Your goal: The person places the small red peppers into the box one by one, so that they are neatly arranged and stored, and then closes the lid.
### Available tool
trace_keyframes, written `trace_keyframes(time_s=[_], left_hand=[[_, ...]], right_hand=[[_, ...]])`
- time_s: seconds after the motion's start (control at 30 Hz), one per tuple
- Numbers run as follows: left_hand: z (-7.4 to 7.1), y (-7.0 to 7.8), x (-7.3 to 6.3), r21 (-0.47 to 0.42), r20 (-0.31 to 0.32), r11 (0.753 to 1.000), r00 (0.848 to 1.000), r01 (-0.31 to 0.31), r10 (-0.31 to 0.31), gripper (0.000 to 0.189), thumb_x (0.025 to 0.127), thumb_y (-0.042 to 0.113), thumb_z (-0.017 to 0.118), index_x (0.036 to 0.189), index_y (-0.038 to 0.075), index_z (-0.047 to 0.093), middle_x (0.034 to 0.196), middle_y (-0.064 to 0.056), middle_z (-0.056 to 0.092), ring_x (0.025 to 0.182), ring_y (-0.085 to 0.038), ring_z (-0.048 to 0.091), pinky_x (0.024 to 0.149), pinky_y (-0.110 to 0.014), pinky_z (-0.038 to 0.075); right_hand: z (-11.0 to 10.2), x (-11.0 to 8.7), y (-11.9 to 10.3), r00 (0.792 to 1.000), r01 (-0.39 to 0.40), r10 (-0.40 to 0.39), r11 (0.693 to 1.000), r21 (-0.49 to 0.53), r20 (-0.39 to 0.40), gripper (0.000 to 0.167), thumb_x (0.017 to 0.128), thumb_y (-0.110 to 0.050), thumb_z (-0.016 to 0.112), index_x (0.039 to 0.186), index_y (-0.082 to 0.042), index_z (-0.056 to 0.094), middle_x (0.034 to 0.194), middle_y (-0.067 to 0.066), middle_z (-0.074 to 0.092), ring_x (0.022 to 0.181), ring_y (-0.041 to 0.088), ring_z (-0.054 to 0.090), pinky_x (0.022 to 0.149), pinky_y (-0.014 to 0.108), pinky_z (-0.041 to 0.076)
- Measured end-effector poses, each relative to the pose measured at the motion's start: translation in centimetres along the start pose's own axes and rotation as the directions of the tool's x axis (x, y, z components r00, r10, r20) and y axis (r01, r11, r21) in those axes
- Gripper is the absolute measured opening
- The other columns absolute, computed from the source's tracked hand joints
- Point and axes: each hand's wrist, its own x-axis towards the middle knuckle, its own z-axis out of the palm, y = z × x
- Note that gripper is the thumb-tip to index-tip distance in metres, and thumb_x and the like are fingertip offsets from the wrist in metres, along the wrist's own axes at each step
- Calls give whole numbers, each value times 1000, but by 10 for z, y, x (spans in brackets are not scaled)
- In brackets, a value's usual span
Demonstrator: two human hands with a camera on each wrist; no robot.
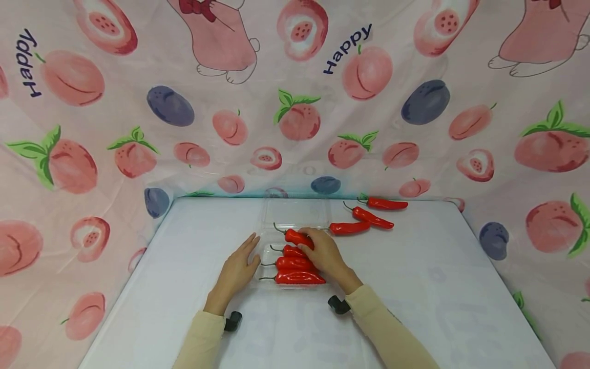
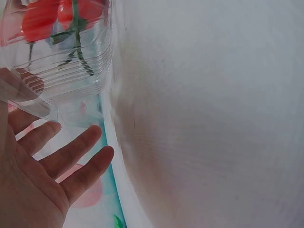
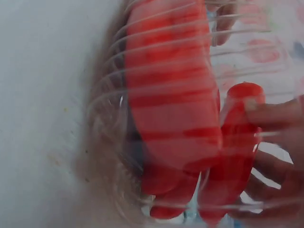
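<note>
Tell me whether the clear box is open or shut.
Open: in the head view, the box's lid lies back on its far side, leaving the peppers inside uncovered.

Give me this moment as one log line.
Right hand: holds red pepper at clear box; left hand: at box's left side; in box: three other peppers; on table: three more peppers

Left lettering (image 1: 28,64) on peach-print backdrop (image 1: 258,107): "Happy" — dark, running steeply upward
Central lettering (image 1: 348,48), same backdrop: "Happy" — slanting up rightward, beside a printed peach (image 1: 367,73)
White tabletop (image 1: 392,266): faint marks, too pale to read
</note>
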Motion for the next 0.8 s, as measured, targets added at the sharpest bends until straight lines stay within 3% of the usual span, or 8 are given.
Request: trace_keyframes(time_s=[0.33,0.8], left_hand=[[0,0,-1,-3,5,1000,1000,8,-8,52,96,20,57,147,15,48,157,1,40,138,-33,47,108,-54,43],[1,0,0,2,-4,1000,1000,-4,4,52,95,18,58,146,13,49,156,-1,42,136,-34,49,107,-54,44]], right_hand=[[4,4,1,1000,-18,19,998,-63,22,51,88,-26,73,135,-19,57,128,3,65,116,24,60,104,44,50],[3,5,1,999,38,-37,996,-82,24,42,89,-19,71,131,-20,62,127,2,63,118,24,58,105,44,50]])
